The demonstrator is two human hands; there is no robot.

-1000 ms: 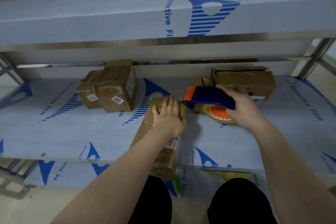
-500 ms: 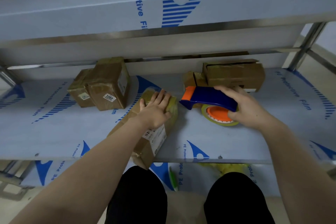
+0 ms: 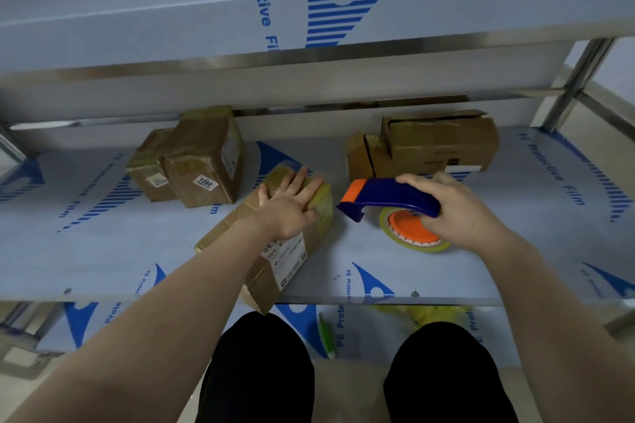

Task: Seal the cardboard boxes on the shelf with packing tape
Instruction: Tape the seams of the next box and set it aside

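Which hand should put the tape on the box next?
The right hand. It grips the tape dispenser, whose nose points toward the box just beside it. The left hand lies flat on top of that box, so it seems better placed for holding it steady.

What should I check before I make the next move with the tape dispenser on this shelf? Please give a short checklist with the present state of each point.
1. Box steadied: the left hand lies flat on the box. Ok.
2. Box fully on the shelf: its near corner hangs over the front edge. Not ok.
3. Tool held: the right hand grips the tape dispenser by its blue handle. Ok.
4. Tape end free at the dispenser's nose: too small to see. Cannot tell.
5. All boxes closed: the open box at the back right has its top gaping. Not ok.
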